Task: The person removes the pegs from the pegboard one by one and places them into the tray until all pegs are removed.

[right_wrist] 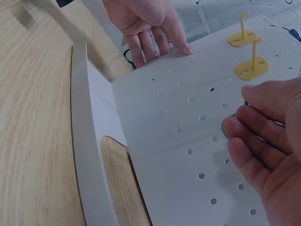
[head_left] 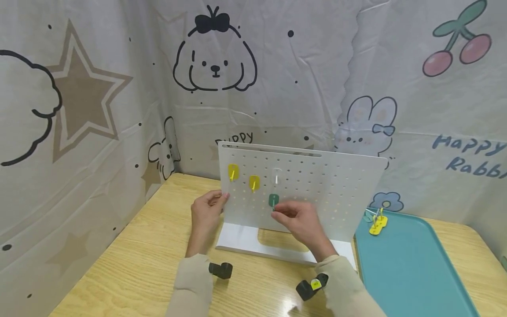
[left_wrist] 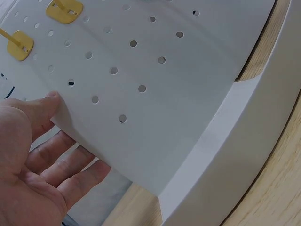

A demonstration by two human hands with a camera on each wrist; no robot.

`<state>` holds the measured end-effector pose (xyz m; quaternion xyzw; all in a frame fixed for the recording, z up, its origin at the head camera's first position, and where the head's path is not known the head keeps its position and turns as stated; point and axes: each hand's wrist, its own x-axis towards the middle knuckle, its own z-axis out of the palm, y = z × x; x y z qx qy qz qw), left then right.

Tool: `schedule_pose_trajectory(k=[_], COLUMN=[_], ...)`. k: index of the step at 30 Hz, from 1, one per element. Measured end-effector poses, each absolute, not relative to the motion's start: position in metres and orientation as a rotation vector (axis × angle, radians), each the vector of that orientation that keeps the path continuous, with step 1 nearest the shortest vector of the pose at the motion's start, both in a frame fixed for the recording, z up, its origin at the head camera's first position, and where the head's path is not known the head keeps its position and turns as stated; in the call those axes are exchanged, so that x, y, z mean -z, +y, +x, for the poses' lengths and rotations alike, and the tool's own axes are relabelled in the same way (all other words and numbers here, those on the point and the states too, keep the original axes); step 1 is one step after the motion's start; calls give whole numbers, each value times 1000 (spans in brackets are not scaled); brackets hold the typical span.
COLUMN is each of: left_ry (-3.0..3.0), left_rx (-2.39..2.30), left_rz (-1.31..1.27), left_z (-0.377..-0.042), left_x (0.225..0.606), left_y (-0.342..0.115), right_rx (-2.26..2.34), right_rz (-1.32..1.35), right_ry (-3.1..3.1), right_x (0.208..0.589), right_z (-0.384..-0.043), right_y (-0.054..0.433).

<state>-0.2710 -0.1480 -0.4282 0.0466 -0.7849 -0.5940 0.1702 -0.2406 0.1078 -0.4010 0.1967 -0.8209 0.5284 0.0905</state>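
Observation:
A white pegboard (head_left: 313, 193) stands upright on its white base, with rows of small holes. My left hand (head_left: 207, 209) holds its left edge, thumb on the front face and the other fingers behind, as the left wrist view shows. My right hand (head_left: 303, 222) pinches a green hook (head_left: 273, 200) whose plate lies against the board. In the right wrist view, my fingers cover most of that hook. Two yellow hooks (head_left: 233, 172) (head_left: 254, 182) sit on the board to its left, and a white hook (head_left: 276, 176) sits just above it.
To the right of the board lies a teal tray (head_left: 412, 264). Yellow hooks (head_left: 378, 224) and a green hook (head_left: 368, 215) rest at its far left corner. The wooden table (head_left: 134, 264) meets a printed curtain (head_left: 277, 88) at the back and left.

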Motion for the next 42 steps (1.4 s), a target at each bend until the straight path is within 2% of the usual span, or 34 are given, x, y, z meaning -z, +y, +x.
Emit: schedule_pose_trajectory(k=[24, 42], left_ry=[-2231, -2266], left_rx=[1675, 1691], left_rz=[133, 151], left_z=[-271, -270], left_x=[426, 427], left_y=[-148, -148], right_rx=[-1465, -1320], right_rz=[575, 433], right_ry=[-2421, -2490], right_x=[396, 392], right_z=[-237, -205], right_y=[109, 172])
